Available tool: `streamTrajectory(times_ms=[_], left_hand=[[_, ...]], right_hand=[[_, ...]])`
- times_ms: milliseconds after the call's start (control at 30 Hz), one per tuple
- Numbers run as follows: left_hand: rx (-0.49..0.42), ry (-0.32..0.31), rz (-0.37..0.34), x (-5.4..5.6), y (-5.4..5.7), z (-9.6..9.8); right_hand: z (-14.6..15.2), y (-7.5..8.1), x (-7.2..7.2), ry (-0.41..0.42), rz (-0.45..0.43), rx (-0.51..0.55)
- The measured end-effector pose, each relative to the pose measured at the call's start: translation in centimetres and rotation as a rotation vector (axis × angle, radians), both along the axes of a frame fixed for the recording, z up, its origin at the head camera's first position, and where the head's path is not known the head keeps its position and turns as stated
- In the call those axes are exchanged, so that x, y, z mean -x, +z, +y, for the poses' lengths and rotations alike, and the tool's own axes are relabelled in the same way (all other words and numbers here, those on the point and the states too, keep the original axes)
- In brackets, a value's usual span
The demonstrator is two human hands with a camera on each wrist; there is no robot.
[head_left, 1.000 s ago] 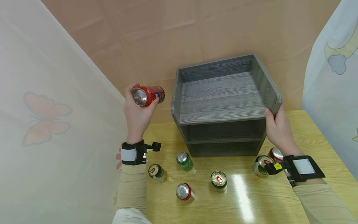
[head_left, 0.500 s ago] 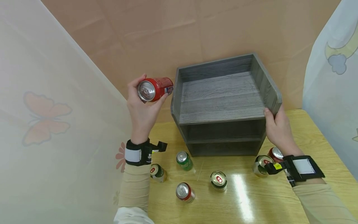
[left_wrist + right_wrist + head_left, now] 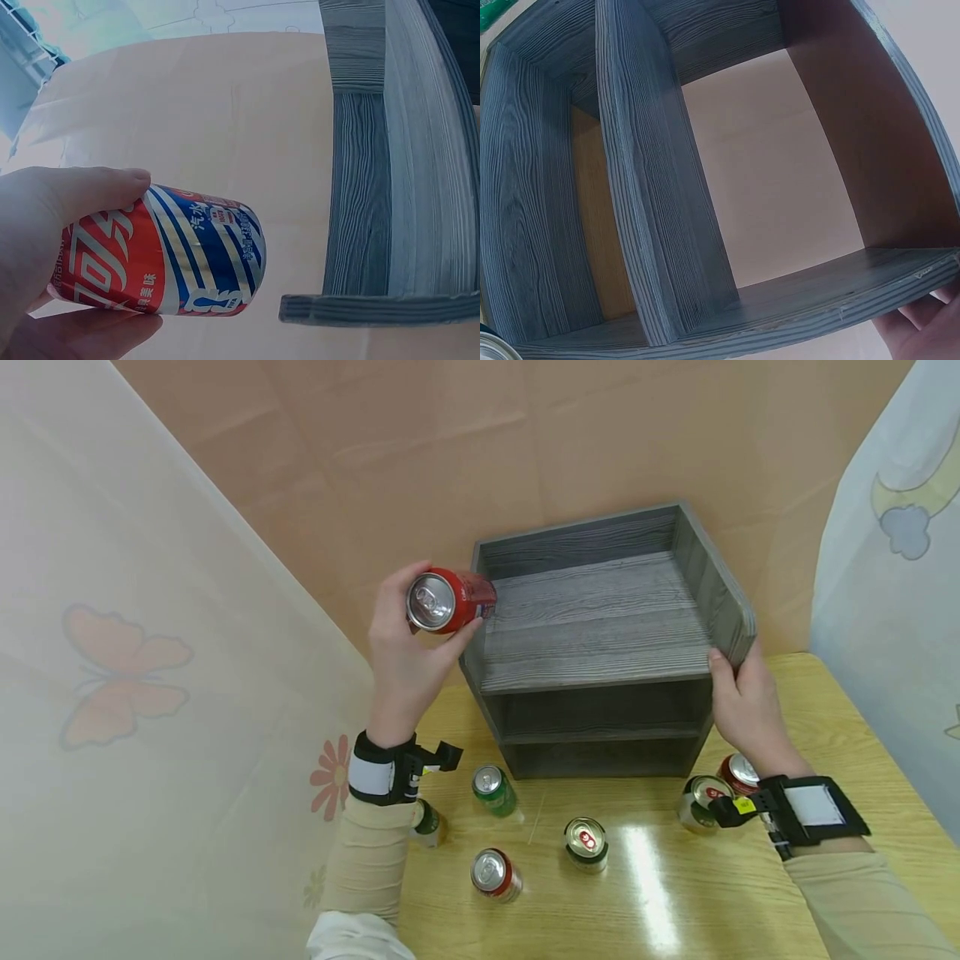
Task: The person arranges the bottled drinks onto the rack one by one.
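Note:
My left hand (image 3: 411, 668) grips a red soda can (image 3: 467, 597) round its side, tilted with its silver lid toward me. In the head view it is raised at the upper left corner of a grey wooden shelf (image 3: 592, 610). The left wrist view shows the can's red, blue and white label (image 3: 161, 259), with the shelf's edge apart to its right. With thumb in front and fingers behind, my right hand (image 3: 750, 710) holds the shelf's right side panel. Only part of that hand (image 3: 930, 326) shows in the right wrist view.
On the table (image 3: 540, 918) stand a green can (image 3: 494, 792), a red can (image 3: 497, 876) and a gold-topped can (image 3: 587, 843). Another can (image 3: 430, 825) is partly hidden by my left wrist. At right, a gold-topped can (image 3: 701, 804) and a red can (image 3: 739, 773) stand near my right wrist.
My left hand has carried the red soda can to the right and slightly up, to the shelf's left side. My right hand and the shelf stay where they were.

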State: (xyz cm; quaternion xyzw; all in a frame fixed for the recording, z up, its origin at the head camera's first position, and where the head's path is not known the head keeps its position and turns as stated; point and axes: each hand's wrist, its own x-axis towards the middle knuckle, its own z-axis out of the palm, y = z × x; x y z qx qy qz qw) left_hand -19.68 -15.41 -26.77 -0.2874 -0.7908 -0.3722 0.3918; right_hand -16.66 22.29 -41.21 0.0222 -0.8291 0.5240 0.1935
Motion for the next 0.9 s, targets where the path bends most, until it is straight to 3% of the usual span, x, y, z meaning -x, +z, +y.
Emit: streamTrajectory(times_ms=[300,900], left_hand=[[0.075,-0.043,0.019,-0.2,-0.2,1.2],[0.183,-0.051,-0.061,0.0,-1.9,2.3]], right_hand=[[-0.1,0.1,-0.1,-0.008,0.017,0.005],[0.2,0.0,0.0,-0.006,0.022,-0.002]])
